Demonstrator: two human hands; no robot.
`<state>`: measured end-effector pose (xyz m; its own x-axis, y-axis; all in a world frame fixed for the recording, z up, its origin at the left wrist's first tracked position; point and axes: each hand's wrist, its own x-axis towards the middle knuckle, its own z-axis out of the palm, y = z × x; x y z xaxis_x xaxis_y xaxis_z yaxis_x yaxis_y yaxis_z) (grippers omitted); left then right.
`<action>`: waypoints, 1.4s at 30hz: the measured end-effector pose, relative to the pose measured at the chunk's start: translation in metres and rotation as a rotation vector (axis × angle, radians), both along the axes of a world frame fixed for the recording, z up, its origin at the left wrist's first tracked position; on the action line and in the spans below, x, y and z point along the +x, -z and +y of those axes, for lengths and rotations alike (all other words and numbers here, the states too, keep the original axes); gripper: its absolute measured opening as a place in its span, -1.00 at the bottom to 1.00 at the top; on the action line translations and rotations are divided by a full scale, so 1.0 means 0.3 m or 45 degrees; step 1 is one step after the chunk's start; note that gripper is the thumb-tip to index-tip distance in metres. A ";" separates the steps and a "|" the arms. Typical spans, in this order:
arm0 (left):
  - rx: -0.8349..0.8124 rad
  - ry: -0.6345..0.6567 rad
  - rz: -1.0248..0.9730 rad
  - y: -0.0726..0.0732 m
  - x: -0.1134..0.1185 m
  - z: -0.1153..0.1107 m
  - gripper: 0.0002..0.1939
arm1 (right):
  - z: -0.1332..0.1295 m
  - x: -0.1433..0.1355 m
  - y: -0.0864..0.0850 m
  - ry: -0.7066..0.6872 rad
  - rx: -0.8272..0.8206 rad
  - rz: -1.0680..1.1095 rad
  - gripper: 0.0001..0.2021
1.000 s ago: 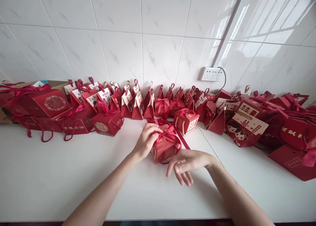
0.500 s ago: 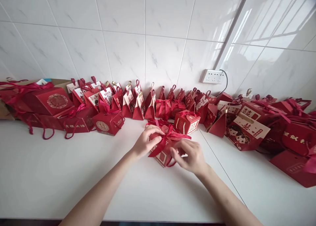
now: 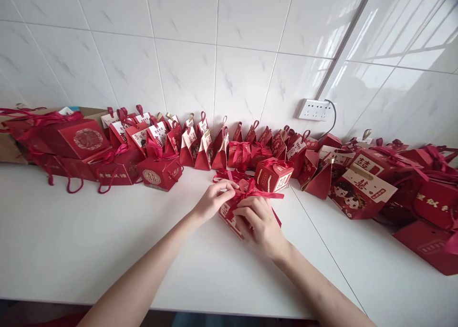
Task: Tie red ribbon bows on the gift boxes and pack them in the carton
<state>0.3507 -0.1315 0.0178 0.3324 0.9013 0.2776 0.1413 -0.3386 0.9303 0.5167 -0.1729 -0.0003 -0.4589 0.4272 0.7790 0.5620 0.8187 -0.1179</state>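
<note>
A red gift box (image 3: 229,217) with cream panels and gold and red lettering stands in front of me on the white table. A red ribbon (image 3: 266,193) is tied in a bow across its top, one tail stretching out to the right. My left hand (image 3: 214,198) pinches the ribbon at the bow's left side, thumb and forefinger together. Over the front of the box, my right hand (image 3: 260,224) has its fingers curled in just below the bow. Its palm hides part of the box, and what lies between those fingertips is hidden.
Just behind stands a small red box (image 3: 274,175) with a rope handle. Rows of red and cream gift boxes (image 3: 205,150) line the tiled wall. Larger boxes are stacked at left (image 3: 86,138) and right (image 3: 425,241). A power strip (image 3: 315,110) hangs on the wall.
My right hand has moved left from the box's right side to its front, under the bow. The left hand's fingers have closed on the ribbon. The whole view has shifted slightly.
</note>
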 end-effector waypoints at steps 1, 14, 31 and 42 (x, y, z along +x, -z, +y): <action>-0.018 0.002 -0.020 -0.001 -0.001 0.001 -0.75 | 0.000 0.005 -0.001 -0.038 -0.042 0.061 -0.86; -0.049 -0.043 -0.035 0.002 0.000 0.008 -0.70 | -0.016 0.014 -0.013 -0.057 -0.061 -0.109 -0.52; 0.014 -0.205 0.108 -0.014 -0.011 0.003 -0.63 | -0.003 0.033 -0.002 -0.224 -0.017 0.114 -0.72; 0.208 -0.150 0.300 -0.027 -0.011 -0.017 -0.86 | -0.008 0.023 -0.011 -0.285 0.055 0.047 -0.73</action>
<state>0.3475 -0.1367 0.0260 0.3007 0.8873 0.3498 0.3941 -0.4496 0.8016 0.5237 -0.1752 0.0030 -0.5095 0.2838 0.8123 0.3620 0.9271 -0.0969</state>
